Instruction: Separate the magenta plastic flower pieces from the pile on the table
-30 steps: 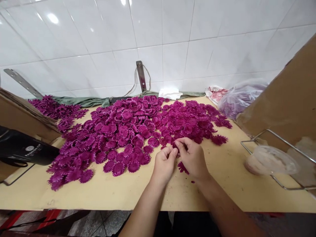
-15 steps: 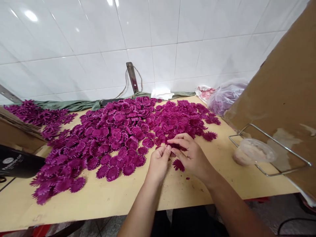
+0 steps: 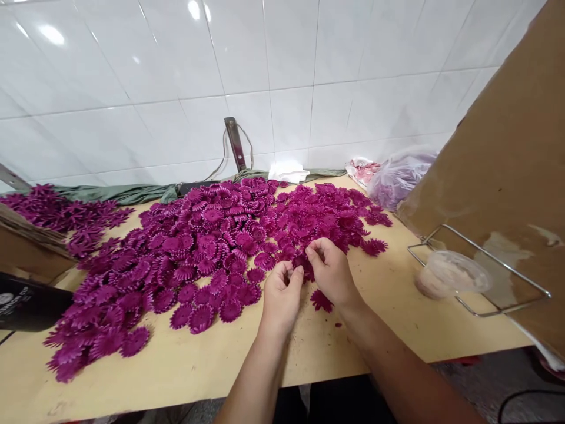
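- flower pieces (image 3: 212,235) — magenta, they look like moulded plastic, with ribbed petals and a soft sheen
- table (image 3: 397,330) — pale wooden board, matt, lightly scuffed and stained
- wall tiles (image 3: 265,70): white ceramic, smooth, glossy enough to mirror the lamps
- cardboard panel (image 3: 507,147): brown, matt, with pale worn patches
- wire rack (image 3: 481,250): thin bare metal, bright
- tub (image 3: 450,274): cloudy translucent plastic
- bag (image 3: 399,174): thin clear plastic film, crinkled, shiny
- cloth (image 3: 119,192): green, matt, rumpled
- bracket (image 3: 233,141): dull grey metal strip
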`<action>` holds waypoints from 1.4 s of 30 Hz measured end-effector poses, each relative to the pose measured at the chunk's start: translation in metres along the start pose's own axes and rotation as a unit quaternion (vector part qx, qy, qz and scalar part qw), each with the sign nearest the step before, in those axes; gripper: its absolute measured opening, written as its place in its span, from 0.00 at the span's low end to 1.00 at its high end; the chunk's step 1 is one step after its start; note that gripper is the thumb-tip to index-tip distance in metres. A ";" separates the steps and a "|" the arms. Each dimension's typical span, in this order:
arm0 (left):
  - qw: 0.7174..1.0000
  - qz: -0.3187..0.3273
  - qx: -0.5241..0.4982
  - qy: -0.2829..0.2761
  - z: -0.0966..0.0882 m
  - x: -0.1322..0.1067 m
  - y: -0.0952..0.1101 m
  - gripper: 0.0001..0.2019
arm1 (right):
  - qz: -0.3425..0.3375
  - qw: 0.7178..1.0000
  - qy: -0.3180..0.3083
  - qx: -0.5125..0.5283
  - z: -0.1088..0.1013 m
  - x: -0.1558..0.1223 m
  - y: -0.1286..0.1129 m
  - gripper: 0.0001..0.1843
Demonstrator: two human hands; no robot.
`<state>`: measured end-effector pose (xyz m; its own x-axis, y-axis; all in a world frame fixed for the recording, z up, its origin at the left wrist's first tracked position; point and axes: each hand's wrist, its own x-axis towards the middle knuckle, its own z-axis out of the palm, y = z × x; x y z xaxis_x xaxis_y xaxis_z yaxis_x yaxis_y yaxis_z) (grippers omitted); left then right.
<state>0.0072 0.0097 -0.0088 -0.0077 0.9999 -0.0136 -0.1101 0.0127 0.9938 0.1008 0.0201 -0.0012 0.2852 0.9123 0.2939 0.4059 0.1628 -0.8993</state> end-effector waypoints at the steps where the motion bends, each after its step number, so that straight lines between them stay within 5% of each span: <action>1: 1.000 -0.001 0.000 0.009 0.000 0.000 0.000 0.09 | 0.014 1.000 0.002 0.014 0.001 0.002 0.001 0.05; 9: 0.999 -0.011 -0.013 0.036 -0.015 -0.009 0.006 0.08 | 0.128 0.968 0.108 0.189 -0.034 0.049 0.013 0.07; 19: 0.997 -0.024 -0.073 -0.017 -0.016 -0.008 0.013 0.11 | 0.178 0.931 -0.112 0.297 -0.036 0.043 0.006 0.18; 25: 0.997 -0.014 -0.074 -0.027 -0.017 -0.008 0.008 0.11 | 0.165 0.951 -0.098 0.242 -0.040 0.048 0.017 0.19; 34: 0.996 -0.027 -0.080 -0.022 -0.016 -0.006 0.003 0.15 | 0.050 0.996 -0.058 0.053 -0.035 0.060 0.011 0.24; 39: 0.991 -0.058 -0.113 -0.030 -0.015 -0.007 0.006 0.14 | -0.039 0.994 0.031 -0.098 -0.035 0.065 -0.001 0.14; 42: 0.992 -0.040 -0.102 -0.062 -0.014 -0.006 0.008 0.11 | -0.102 0.978 0.054 -0.171 -0.033 0.046 -0.010 0.25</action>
<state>-0.0074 0.0039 -0.0027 0.1291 0.9895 -0.0647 -0.3045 0.1016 0.9471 0.1390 0.0475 0.0316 0.2492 0.8261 0.5054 0.7261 0.1860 -0.6620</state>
